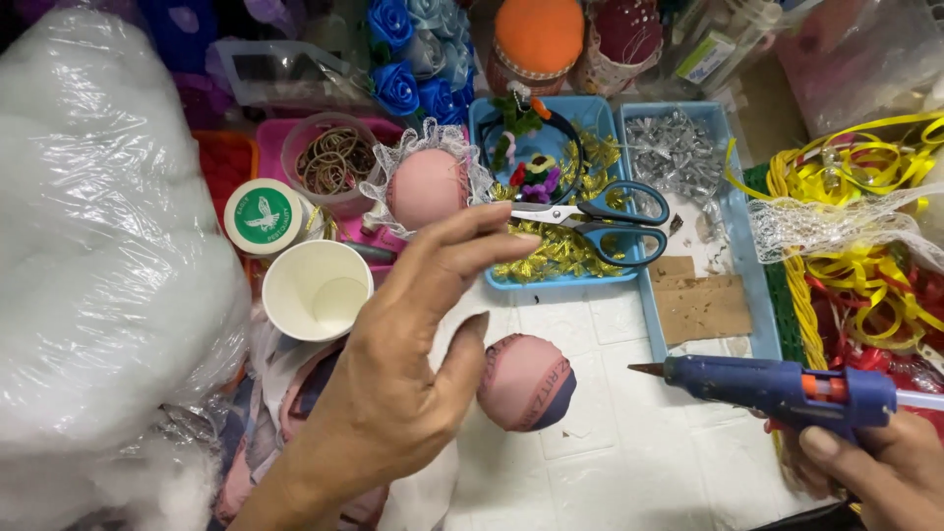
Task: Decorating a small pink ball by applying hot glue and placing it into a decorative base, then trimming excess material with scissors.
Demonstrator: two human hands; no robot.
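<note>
One stuffed pink-and-navy fabric ball (527, 383) sits just beside the open, empty left hand (413, 364); the half-cropped right hand (875, 472) seemingly clamps a blue glue gun (787, 390).

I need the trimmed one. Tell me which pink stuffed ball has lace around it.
The upper pink ball, by the scissors, wears a white lace frill. The lower ball, beside the left hand, is bare fabric.

- Bright, even light falls from above on my bench, with only soft shadows.
- Glare whitens the plastic bag of stuffing (98, 226) at my left.
- My left hand (393, 374) looks slightly soft.
- Top edge things bend and blur.
</note>
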